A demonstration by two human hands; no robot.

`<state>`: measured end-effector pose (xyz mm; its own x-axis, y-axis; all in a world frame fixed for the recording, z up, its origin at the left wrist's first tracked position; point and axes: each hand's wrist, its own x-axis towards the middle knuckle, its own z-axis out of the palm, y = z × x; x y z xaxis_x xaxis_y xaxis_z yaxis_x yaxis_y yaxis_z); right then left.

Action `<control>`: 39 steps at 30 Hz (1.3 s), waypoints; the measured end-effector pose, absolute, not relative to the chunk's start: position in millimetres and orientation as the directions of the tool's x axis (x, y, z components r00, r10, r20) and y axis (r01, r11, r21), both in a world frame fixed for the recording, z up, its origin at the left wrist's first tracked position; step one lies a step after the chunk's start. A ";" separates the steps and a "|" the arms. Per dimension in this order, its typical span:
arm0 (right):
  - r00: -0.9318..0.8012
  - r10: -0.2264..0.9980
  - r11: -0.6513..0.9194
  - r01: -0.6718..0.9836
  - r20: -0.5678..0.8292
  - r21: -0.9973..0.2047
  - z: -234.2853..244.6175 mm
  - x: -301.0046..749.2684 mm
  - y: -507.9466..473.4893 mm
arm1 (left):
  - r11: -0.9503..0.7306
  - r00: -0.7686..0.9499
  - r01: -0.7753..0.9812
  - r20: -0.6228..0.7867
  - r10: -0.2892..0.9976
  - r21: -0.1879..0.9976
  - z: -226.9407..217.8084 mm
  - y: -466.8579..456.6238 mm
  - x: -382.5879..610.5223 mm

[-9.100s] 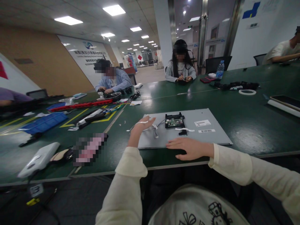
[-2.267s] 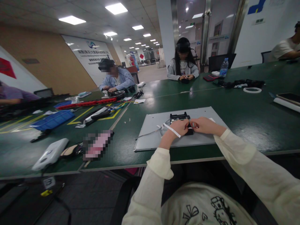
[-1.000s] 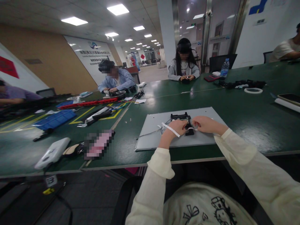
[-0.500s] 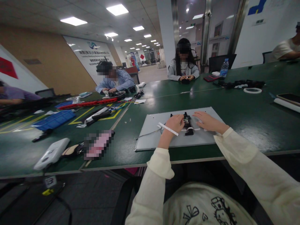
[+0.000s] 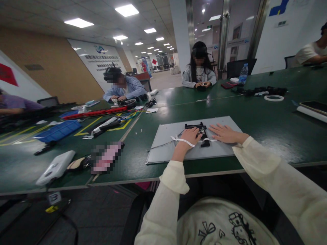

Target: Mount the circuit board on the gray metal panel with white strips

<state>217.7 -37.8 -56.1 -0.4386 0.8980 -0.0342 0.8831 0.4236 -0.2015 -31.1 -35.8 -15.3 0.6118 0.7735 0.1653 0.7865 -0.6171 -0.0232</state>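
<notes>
A black plastic frame-like part [image 5: 205, 143] with small parts in its middle lies on a light grey panel [image 5: 163, 154] in front of me. My left hand [image 5: 190, 136] rests flat over the left side of the black part, its fingers stretched out and hiding some of it. To the right of the part, my right hand [image 5: 224, 133] lies flat on the panel with fingers spread. A white strip [image 5: 176, 139] runs across the panel, passing by my left hand and out toward the right fingertips. From the left side, a thin grey cable [image 5: 159, 146] reaches the part.
At the left lie a pink phone-shaped item [image 5: 107, 158], a white device [image 5: 56, 166] and a blue bin [image 5: 58, 130]. A tape roll [image 5: 274, 98] and a bottle [image 5: 243, 74] stand at the right. Co-workers [image 5: 199, 66] sit across the green table [image 5: 173, 102].
My left hand has flattened out over the black part, with more of its upper left showing. The right hand's fingers have lowered flat onto the panel.
</notes>
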 end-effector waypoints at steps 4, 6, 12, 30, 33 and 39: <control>-0.456 0.889 0.437 0.872 -0.046 -0.220 -54.2 219.3 -38.4 | -0.620 0.616 0.784 0.165 0.771 -0.030 -13.7 -39.0 -30.3; -0.462 0.886 0.440 0.869 -0.050 -0.228 -52.9 219.0 -39.3 | -0.620 0.616 0.784 0.165 0.771 -0.032 -13.5 -40.2 -30.4; -0.465 0.882 0.436 0.867 -0.077 -0.240 -46.1 217.1 -44.3 | -0.600 0.598 0.799 0.152 0.787 -0.039 -11.6 -42.9 -30.4; -0.376 0.788 0.614 0.428 0.488 -0.663 -2.5 162.4 -73.6 | -0.551 0.549 0.832 0.223 0.805 -0.060 -6.4 -50.2 -17.3; -0.308 0.801 0.597 0.368 0.513 -0.713 -1.6 157.7 -78.8 | -0.534 0.533 0.843 0.217 0.818 -0.058 -4.9 -50.2 -15.4; -0.583 0.760 0.427 0.118 0.285 -0.897 -5.9 149.2 -86.8 | -0.552 0.553 0.832 0.141 0.821 -0.053 -2.5 -48.3 -15.3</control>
